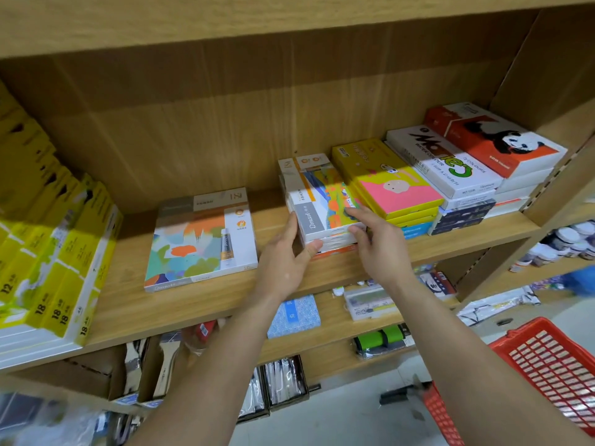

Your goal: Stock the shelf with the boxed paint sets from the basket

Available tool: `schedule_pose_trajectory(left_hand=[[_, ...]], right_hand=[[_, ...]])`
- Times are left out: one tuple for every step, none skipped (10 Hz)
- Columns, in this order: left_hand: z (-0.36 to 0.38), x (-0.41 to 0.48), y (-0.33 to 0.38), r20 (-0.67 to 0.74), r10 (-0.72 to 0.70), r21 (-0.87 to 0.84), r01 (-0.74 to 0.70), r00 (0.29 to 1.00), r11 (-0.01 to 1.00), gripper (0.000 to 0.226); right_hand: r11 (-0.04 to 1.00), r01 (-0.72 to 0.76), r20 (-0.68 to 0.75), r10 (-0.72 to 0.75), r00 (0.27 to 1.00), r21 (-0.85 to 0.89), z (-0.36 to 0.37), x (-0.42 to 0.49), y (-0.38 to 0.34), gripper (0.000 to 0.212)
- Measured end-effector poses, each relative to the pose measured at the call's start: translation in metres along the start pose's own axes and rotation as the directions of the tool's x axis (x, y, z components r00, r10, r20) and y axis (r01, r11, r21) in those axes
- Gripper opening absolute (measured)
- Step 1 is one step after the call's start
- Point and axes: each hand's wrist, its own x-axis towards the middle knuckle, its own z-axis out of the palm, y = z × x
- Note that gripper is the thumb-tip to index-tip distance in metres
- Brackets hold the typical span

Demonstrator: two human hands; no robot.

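Note:
A stack of boxed paint sets (317, 201) with a colourful landscape cover lies on the wooden shelf (206, 304). My left hand (285, 255) presses against the stack's left side, thumb on its front edge. My right hand (375, 239) rests on the stack's right front corner, fingers on the top box. Both hands touch the stack without lifting it. A larger paint set box (201, 241) lies flat to the left, alone. The red plastic basket (547, 365) sits at the lower right; what it holds is not visible.
Right of the stack are piles of yellow-pink boxes (389, 178), white watercolour boxes (444, 160) and panda boxes (495, 140). Yellow boxes (54, 262) stand at the shelf's left end. Lower shelves hold brushes, packets and jars. Bare shelf lies between the two paint set piles.

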Motion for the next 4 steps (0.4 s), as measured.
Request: schedule_pose_trajectory(left_hand=[[0.002,-0.002,0.004,-0.025,0.019,0.043,-0.018,0.999,0.999,0.079],[0.001,-0.007,0.019,-0.044,-0.026,0.047,0.028,0.999,0.998,0.071],[-0.004,-0.014,0.042,-0.075,-0.13,0.065,0.135,0.989,0.989,0.065],[-0.016,-0.033,0.069,-0.13,-0.125,0.115,0.14,0.984,0.983,0.058]], right_hand=[[0.999,-0.02,-0.011,0.02,1.0,-0.028,0.007,0.001,0.001,0.038],[0.996,-0.068,0.009,0.069,0.998,-0.06,0.007,-0.002,-0.006,0.04],[0.989,-0.095,0.08,0.104,0.991,-0.109,-0.003,0.0,-0.019,0.042],[0.976,-0.07,0.13,0.098,0.987,-0.208,-0.021,-0.003,-0.033,0.046]])
